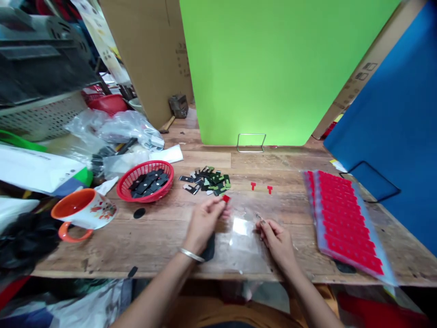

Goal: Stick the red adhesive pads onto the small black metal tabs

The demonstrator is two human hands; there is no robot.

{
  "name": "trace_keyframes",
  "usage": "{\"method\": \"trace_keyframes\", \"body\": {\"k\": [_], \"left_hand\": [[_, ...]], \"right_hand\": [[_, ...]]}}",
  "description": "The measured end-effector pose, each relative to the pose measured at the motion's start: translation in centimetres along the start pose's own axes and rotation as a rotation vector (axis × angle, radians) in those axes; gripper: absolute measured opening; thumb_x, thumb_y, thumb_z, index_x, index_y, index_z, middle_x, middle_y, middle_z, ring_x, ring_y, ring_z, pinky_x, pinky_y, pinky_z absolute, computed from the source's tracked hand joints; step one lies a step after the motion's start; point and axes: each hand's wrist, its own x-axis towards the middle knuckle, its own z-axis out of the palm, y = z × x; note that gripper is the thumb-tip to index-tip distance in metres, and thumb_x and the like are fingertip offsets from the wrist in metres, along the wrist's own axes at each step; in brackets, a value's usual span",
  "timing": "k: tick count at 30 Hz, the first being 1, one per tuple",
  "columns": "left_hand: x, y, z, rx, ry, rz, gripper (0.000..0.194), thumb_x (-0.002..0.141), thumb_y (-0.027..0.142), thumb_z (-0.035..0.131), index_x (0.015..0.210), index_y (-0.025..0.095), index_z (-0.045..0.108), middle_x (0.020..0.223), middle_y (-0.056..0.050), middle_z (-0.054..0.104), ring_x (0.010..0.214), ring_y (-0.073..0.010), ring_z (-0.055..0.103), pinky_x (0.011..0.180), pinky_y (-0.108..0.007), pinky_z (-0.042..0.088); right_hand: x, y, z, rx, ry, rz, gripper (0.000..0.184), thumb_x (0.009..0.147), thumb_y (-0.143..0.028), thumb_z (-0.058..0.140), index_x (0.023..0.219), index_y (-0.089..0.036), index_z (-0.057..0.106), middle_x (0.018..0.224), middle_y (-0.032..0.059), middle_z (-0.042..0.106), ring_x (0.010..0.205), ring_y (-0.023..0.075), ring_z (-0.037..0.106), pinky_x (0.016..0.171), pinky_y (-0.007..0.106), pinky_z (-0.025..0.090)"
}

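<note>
My left hand (205, 221) is pinched on a small red piece (226, 198) just above a clear plastic sheet (241, 241) on the wooden table (143, 241). A silver bangle sits on that wrist. My right hand (275, 237) is closed on thin metal tweezers (259, 217), tips pointing toward the left hand. Two red T-shaped pieces (253, 185) (270, 189) lie beyond the sheet. A heap of black and green flat parts (208, 181) lies behind the left hand.
A red basket (124, 189) with black parts and an orange-and-white mug (83, 212) stand at left, among plastic bags and clutter. Stacked sheets of red stickers (341, 218) lie at right. Green (273, 68) and blue (403, 127) boards and cardboard close off the back.
</note>
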Motion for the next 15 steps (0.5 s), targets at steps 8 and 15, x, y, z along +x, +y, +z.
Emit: {"method": "trace_keyframes", "body": {"k": [8, 15], "left_hand": [[5.7, 7.0, -14.3, 0.726, 0.711, 0.381, 0.034, 0.079, 0.033, 0.049, 0.109, 0.019, 0.057, 0.091, -0.001, 0.07, 0.082, -0.0192, 0.064, 0.078, -0.038, 0.051], [5.3, 6.0, -12.6, 1.376, 0.555, 0.63, 0.03, 0.079, 0.044, 0.046, 0.098, 0.025, 0.06, 0.105, -0.002, 0.065, 0.099, -0.0247, 0.055, 0.088, -0.037, 0.042]], "right_hand": [[-0.1, -1.7, 0.5, -0.092, 0.021, -0.093, 0.032, 0.086, -0.037, 0.046, 0.066, -0.017, 0.06, 0.059, -0.001, 0.051, 0.058, 0.0138, 0.049, 0.053, 0.023, 0.036], [0.1, -2.2, 0.6, -0.084, 0.057, -0.142, 0.029, 0.086, -0.028, 0.046, 0.061, -0.017, 0.056, 0.06, -0.0019, 0.05, 0.061, 0.0126, 0.049, 0.057, 0.022, 0.036]]}}
